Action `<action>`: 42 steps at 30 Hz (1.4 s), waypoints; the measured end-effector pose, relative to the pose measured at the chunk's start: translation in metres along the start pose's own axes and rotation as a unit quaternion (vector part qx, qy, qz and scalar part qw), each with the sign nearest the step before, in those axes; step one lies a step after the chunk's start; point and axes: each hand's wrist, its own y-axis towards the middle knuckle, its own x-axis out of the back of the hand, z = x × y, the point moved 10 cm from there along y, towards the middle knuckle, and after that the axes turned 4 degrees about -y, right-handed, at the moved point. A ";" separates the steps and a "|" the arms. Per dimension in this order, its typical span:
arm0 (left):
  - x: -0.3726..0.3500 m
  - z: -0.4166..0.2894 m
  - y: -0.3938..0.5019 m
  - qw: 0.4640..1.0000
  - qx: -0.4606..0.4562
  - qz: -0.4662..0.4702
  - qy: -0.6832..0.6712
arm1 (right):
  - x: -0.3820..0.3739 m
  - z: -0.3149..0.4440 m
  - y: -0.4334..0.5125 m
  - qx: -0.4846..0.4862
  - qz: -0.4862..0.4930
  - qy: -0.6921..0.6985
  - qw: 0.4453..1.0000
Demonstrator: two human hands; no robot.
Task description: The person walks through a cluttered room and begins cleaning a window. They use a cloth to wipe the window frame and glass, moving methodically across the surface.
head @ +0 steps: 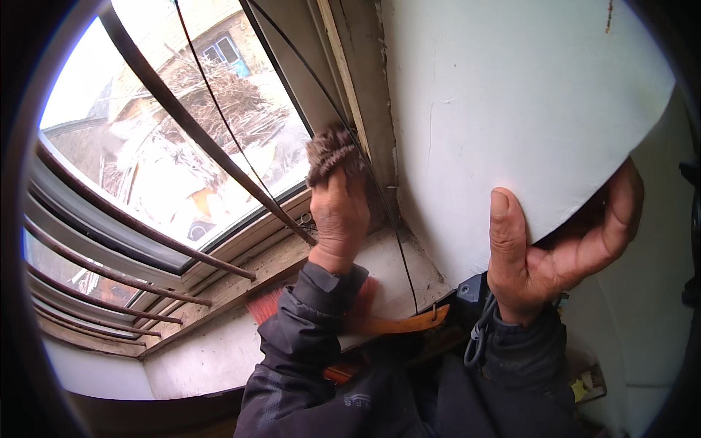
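My left hand (340, 219) reaches past the iron bars and grips a brown fluffy cloth (330, 153), pressed at the lower corner of the window frame (306, 82). The fingertips are hidden in the cloth. At the right, my right hand (558, 246) rests against the edge of the white wall (526, 126), its thumb on the near face and its fingers curled around the corner, holding no loose thing. Under my left forearm lies a brush with red bristles (263, 304) and an orange-brown handle (405, 324) on the sill, partly covered by the sleeve.
Rusty iron bars (191, 120) stand in front of the window glass. A thin black cable (402, 257) hangs down to the white sill (383, 257). A dark device (472, 288) with a grey cord (477, 339) is beside my right wrist. Sticks are piled outside.
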 end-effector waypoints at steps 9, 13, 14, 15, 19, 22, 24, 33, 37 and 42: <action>0.082 -0.086 0.096 0.970 -0.184 -0.159 -0.024 | 0.013 0.016 0.007 0.060 -0.093 -0.021 0.994; 0.101 -0.105 0.172 0.954 -0.230 -0.179 -0.071 | 0.014 0.016 0.010 0.068 -0.058 -0.029 0.996; 0.091 -0.090 0.184 0.958 -0.175 -0.132 -0.184 | 0.011 0.013 0.010 0.062 -0.033 -0.034 0.997; 0.076 -0.074 0.189 0.945 -0.114 -0.083 -0.294 | 0.010 0.012 0.010 0.068 -0.016 -0.039 0.997; 0.064 -0.055 0.137 0.973 -0.165 -0.162 0.000 | 0.006 0.004 0.011 0.063 0.005 0.020 0.998; 0.032 -0.030 0.088 0.986 -0.116 -0.092 0.079 | 0.006 0.000 0.015 0.060 -0.006 0.016 0.998; 0.018 -0.019 0.060 0.990 -0.089 -0.029 0.102 | 0.005 0.001 0.017 0.059 0.004 0.042 0.997; 0.007 0.001 -0.002 0.975 0.093 0.155 0.128 | 0.025 0.017 0.009 0.017 -0.089 0.012 0.996; 0.060 -0.017 0.007 0.984 0.112 0.118 -0.065 | 0.019 0.023 0.008 -0.013 -0.076 -0.058 0.995; 0.145 -0.064 0.023 0.961 0.076 0.094 -0.248 | 0.026 0.028 0.010 -0.025 -0.075 -0.037 0.996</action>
